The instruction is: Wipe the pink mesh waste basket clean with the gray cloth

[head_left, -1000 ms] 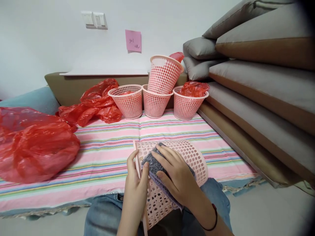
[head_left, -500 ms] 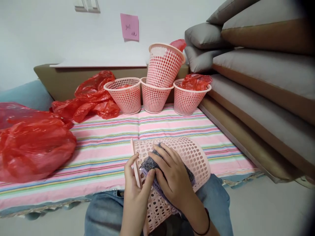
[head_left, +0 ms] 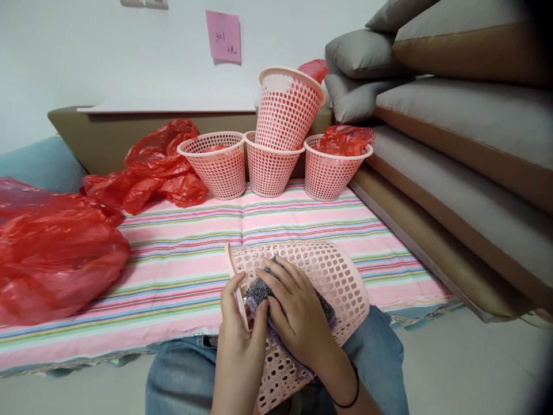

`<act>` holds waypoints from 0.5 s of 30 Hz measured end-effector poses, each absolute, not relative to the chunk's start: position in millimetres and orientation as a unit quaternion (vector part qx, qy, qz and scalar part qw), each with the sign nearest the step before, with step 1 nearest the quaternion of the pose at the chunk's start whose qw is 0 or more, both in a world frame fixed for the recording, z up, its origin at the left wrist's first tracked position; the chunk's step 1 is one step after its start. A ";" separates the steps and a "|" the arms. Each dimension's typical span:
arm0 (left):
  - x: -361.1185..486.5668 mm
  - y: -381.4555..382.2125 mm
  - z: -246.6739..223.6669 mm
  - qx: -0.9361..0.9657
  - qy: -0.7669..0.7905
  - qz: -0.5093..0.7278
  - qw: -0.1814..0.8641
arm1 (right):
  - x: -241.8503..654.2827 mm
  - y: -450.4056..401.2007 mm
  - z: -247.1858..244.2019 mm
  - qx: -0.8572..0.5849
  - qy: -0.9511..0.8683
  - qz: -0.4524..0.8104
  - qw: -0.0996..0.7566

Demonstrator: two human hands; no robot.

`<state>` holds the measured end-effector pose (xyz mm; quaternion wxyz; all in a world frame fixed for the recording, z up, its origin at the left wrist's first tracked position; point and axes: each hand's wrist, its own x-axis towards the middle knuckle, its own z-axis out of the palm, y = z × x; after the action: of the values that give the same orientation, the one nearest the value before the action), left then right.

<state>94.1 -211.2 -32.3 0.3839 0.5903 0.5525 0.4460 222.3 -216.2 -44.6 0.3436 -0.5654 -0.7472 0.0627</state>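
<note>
A pink perforated plastic basket (head_left: 345,282) lies on its side across my lap, its rim to the left and its base to the right. My left hand (head_left: 244,323) grips the rim, fingers behind it and thumb on the outer wall at the cloth's edge. Under my right hand (head_left: 298,314) is a grey cleaning cloth (head_left: 259,290) with a purple border, pressed against the basket's side. The right fingers curve over the cloth and hide much of it.
Behind, pink baskets (head_left: 222,173) stand in a row, with another basket (head_left: 285,112) tilted inside the middle one. Red plastic bags (head_left: 56,259) lie on the striped cloth (head_left: 185,242) at left. Grey-brown cushions (head_left: 453,127) are stacked at right. A pink note (head_left: 223,37) is on the wall.
My right hand and the cloth have shifted slightly left along the basket wall. The left hand stays on the rim. The view has tilted down a little.
</note>
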 end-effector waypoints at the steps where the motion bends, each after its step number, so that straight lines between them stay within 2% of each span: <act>1: 94.3 -211.4 -32.5 0.592 0.552 0.445 0.382 | 222.4 -215.7 -45.5 -0.565 -0.747 0.063 0.344; 15: 94.5 -215.1 -34.7 0.575 0.563 0.442 0.396 | 225.7 -218.4 -48.6 -0.556 -0.749 0.072 0.352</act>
<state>94.5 -215.1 -34.7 0.3957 0.5754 0.5633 0.4416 225.7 -218.4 -48.6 0.3518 -0.5564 -0.7493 0.0722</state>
